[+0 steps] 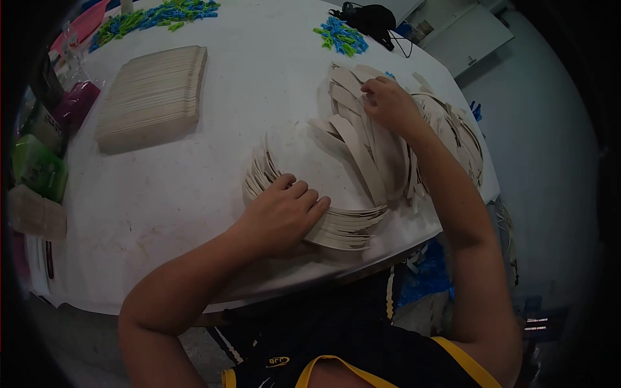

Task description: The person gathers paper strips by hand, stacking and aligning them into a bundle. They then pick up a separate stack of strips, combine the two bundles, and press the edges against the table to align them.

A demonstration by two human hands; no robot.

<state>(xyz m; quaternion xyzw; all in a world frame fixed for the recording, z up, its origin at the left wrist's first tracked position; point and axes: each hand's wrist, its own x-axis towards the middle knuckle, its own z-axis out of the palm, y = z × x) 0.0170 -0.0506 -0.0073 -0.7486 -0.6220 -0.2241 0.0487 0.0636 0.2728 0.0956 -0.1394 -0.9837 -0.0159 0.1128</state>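
Two bare hands work over pale, thin, curved strips on a white-covered tabletop (pixel 213 174). Just toward six o'clock of centre, the left hand (pixel 284 210) lies palm down across a fanned stack (pixel 346 227) of these strips, fingers bent and close together; the thumb is hidden, so I cannot tell whether it pinches the stack or only weighs on it. The stack bends round beneath the hand, one end pointing to eleven o'clock, the other to three, edges splayed at both.

Toward one o'clock, the right hand (pixel 390 107) reaches with curled fingers to the far end of a loose heap (pixel 372 145) of wider, overlapping strips. Its fingertips touch or nearly touch the top ones; whether they pinch any is unclear. A further jumble (pixel 456 139) of strips lies at two o'clock, beyond the right forearm.

At ten o'clock sits a squared block (pixel 152 97) of pale pieces, edges aligned. Blue and green clips (pixel 341 35) lie at twelve o'clock.

To handle this well, I judge, the left palm should bear down evenly so the fan does not slide, while the right fingertips lift each top strip by its end, since a sideways tug could drag its neighbours or crease them.
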